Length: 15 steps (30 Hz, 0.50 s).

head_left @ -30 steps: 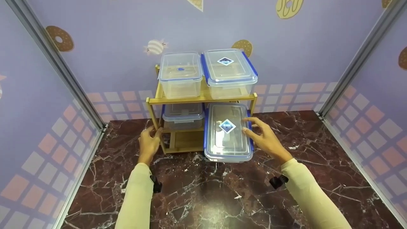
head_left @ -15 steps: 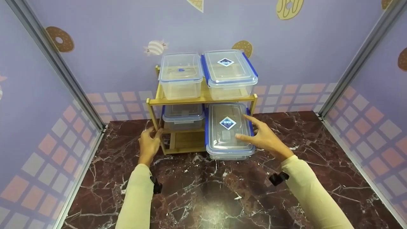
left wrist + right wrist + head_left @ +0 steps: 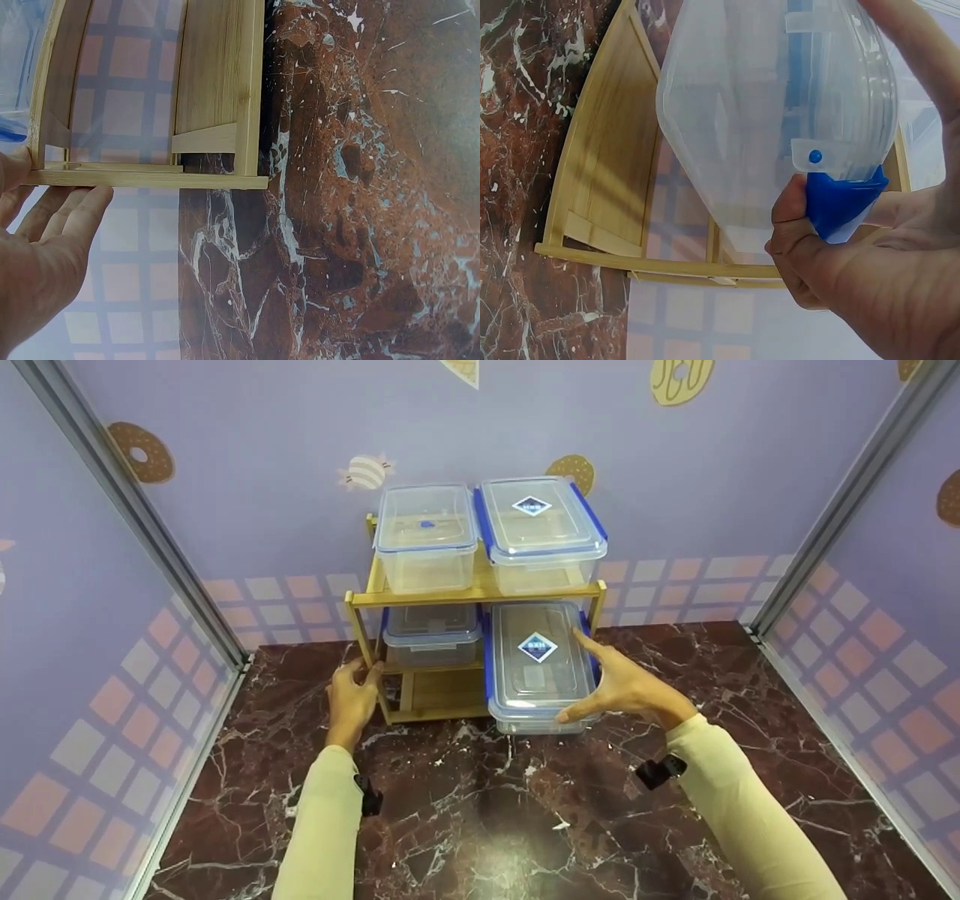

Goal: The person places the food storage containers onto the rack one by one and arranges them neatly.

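Note:
My right hand (image 3: 631, 686) grips the right side of a clear plastic food container (image 3: 534, 679) with blue side clips. In the right wrist view its fingers curl by a blue clip (image 3: 843, 202) at the container's corner. The container lies lengthwise in the right half of the wooden rack (image 3: 476, 598), below the top shelf, its front end sticking out past the frame. My left hand (image 3: 351, 697) holds the rack's left front post. In the left wrist view the fingers (image 3: 79, 214) press against the rack's side rail, with the thumb at the post.
Two lidded containers, a left one (image 3: 426, 536) and a right one (image 3: 541, 529), stand on the top shelf. Another container (image 3: 433, 637) sits beneath, on the left. A low wooden panel (image 3: 442, 694) shows under it. The rack stands on a dark red marbled surface (image 3: 480, 817), before a purple wall (image 3: 277, 465).
The gripped container has slid slightly back into the rack, and its raised angle has flattened. My right thumb has moved down toward the container's front edge. The left hand stays in place.

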Available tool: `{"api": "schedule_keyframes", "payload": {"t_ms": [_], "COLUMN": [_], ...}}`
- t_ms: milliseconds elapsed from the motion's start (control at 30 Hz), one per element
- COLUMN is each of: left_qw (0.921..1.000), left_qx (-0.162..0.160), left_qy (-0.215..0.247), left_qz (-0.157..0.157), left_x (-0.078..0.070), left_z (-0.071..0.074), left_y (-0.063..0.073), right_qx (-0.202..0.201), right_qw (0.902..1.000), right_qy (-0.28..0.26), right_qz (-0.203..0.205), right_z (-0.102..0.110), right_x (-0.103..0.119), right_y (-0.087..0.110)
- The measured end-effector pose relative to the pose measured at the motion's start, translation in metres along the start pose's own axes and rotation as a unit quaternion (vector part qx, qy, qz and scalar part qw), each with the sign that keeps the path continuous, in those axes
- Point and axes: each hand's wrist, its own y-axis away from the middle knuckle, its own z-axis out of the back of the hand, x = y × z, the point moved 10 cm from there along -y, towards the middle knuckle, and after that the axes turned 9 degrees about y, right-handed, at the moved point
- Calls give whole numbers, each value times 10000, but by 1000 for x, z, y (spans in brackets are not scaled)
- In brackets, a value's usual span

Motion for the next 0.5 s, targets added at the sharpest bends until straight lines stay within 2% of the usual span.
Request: {"api": "schedule_keyframes", "payload": {"t_ms": [267,500], "left_qw": [10000,10000], "left_qx": [29,-1], "left_qy": [-4,1], "left_qz": [41,28], "left_x": [-1,0], "left_z": [0,0], "left_y": [0,1], "right_qx": [-572,-1064], "right_qw": [9966,9922], "right_qy": [565,647], "right_qz": [-180,25], "right_z": [10,17], "right_x": [-3,0], "right_y": [3,4]}}
